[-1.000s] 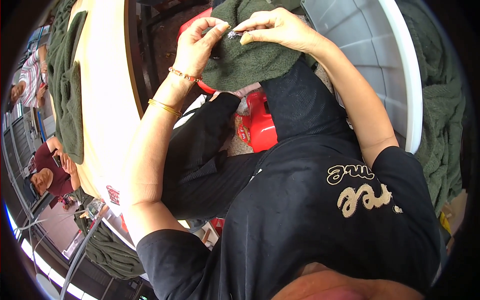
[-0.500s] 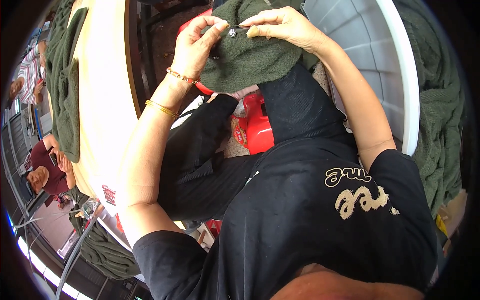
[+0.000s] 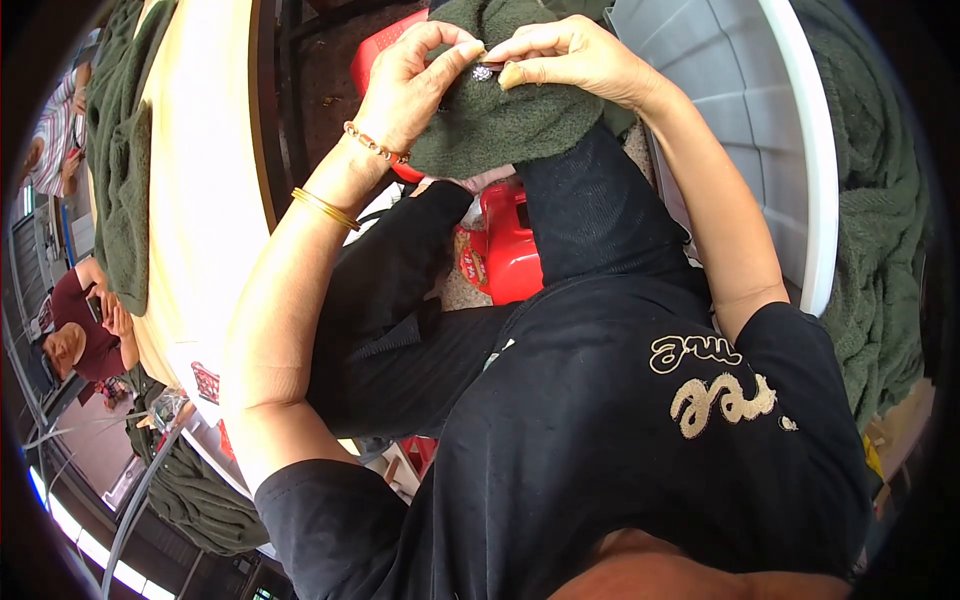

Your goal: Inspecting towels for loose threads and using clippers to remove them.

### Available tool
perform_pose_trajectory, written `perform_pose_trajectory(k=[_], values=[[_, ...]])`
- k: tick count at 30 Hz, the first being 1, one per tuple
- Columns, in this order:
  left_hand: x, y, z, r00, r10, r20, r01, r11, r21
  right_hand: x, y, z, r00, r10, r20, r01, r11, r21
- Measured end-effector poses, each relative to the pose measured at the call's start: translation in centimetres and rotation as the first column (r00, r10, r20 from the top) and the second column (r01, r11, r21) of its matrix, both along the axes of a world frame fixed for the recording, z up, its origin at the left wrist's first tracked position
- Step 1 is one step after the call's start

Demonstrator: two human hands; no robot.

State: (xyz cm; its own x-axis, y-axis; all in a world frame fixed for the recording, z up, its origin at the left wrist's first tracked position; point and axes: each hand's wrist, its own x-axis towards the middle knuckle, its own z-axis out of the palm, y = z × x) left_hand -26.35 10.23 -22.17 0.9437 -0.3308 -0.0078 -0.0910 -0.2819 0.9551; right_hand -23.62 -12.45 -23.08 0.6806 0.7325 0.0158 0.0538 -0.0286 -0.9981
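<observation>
A dark green fuzzy knit garment (image 3: pixel 510 130) lies over my knees at the top of the view. On it sits a small silvery, sparkling button (image 3: pixel 482 73). My left hand (image 3: pixel 415 85), with a beaded bracelet and a gold bangle at the wrist, pinches thumb and forefinger together just above the button. From the other side my right hand (image 3: pixel 585 65) closes its thumb and forefinger beside the button, and the fingertips of both hands meet. Something yellowish covers the right thumb tip. Whatever the fingertips pinch is too small to make out.
A pale wooden table (image 3: pixel 200 150) stands at the left with green knitwear (image 3: pixel 125 170) along it. A grey plastic bin (image 3: pixel 720 90) is close on the right, with more green knitwear (image 3: pixel 880 250) beyond. A red plastic stool (image 3: pixel 510 245) shows between my legs. Two people are past the table.
My left hand has moved right, so its fingertips now meet those of my right hand. The button has shifted slightly right and down. My right hand has hardly moved.
</observation>
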Motion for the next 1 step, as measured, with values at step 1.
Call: perform_pose_trajectory(k=[1], values=[[0.08,0.05,-0.05,1.000,-0.002,0.013,0.002,1.000,0.031,-0.10,0.05,1.25,0.999,0.010,0.050,-0.010,1.000,0.002]])
